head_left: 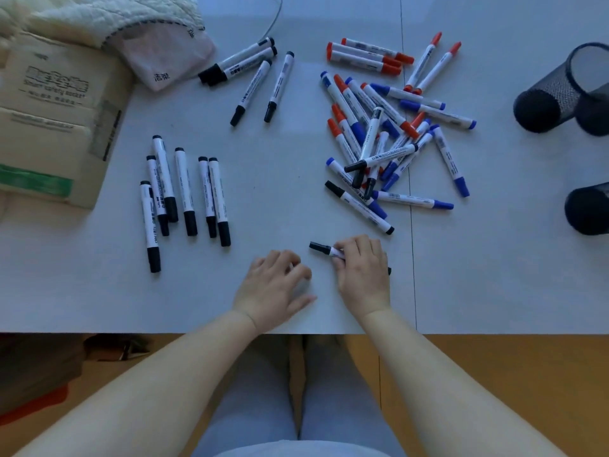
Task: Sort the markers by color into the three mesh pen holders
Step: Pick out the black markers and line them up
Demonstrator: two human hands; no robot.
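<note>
My right hand grips a black-capped marker near the table's front edge, cap pointing left. My left hand rests beside it on the table, fingers curled and holding nothing. Several black markers lie in a loose row at the left, and several more black markers lie at the back. A mixed pile of blue, red and black markers covers the right middle. Red markers lie behind the pile. Black mesh pen holders lie on their sides at the right edge.
A cardboard box sits at the back left with a white quilted cloth and a pink packet beside it. The white table has a seam on its right part. My legs show under the front edge.
</note>
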